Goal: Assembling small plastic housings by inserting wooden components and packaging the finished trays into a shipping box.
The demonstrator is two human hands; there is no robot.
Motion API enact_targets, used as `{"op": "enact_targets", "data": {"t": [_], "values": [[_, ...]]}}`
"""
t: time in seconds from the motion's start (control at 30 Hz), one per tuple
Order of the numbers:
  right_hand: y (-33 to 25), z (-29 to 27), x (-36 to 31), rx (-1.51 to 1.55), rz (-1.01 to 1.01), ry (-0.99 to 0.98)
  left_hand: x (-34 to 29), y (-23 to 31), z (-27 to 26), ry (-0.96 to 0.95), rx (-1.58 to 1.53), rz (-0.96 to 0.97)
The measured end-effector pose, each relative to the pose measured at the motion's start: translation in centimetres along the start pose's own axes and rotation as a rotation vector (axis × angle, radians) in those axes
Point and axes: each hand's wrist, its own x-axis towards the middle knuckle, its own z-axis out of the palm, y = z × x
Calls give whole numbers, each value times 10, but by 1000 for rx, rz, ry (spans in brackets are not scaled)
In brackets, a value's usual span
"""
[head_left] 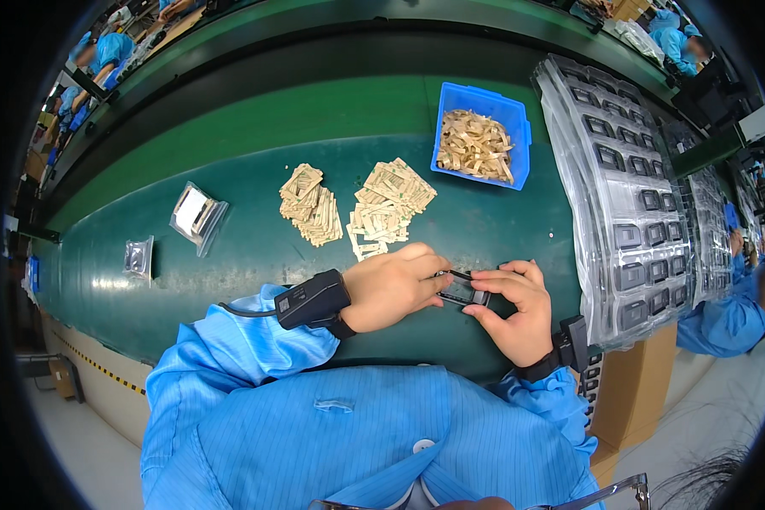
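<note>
Near the front edge of the bench, both hands hold a small black rectangular plastic frame (481, 297) between them. My left hand (397, 287) grips its left side, fingers bent and pressed together. On the right side, my right hand (518, 310) pinches it between thumb and fingers. Whether the frame's middle is an opening or a panel, I cannot tell. Just beyond my left hand lies a pile of flat beige strips (393, 200) with small green marks. A second pile of similar strips (310, 206) sits to its left.
A blue bin (526, 136) of loose tan strips stands at the back right. Clear plastic trays (608, 246) of black frames fill the right side. Two clear bags (200, 217) (138, 258) lie at left. A cardboard box (633, 391) stands below the trays. Other people work farther off.
</note>
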Motion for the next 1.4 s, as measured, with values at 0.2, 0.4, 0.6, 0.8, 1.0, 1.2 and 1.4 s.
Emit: {"op": "enact_targets", "data": {"t": [0.2, 0.4, 0.6, 0.8, 1.0, 1.2, 1.4], "values": [[2, 1, -2, 20, 15, -8, -3, -5, -2, 46, -59, 34], [2, 0, -4, -17, 2, -20, 1, 2, -2, -37, -234, -169], [-6, 3, -4, -78, -80, 110, 4, -3, -1, 87, -135, 111], [-2, 6, -3, -41, 107, 168, 10, 27, 7, 190, -87, 29], [11, 18, 0, 323, 405, 95, 25, 5, -1, 97, -382, -423], [2, 16, 8, 202, 372, 66, 31, -1, 4, 49, -419, -394], [12, 28, 11, 30, 285, 120, 37, -3, 5, 11, -280, -433]]}}
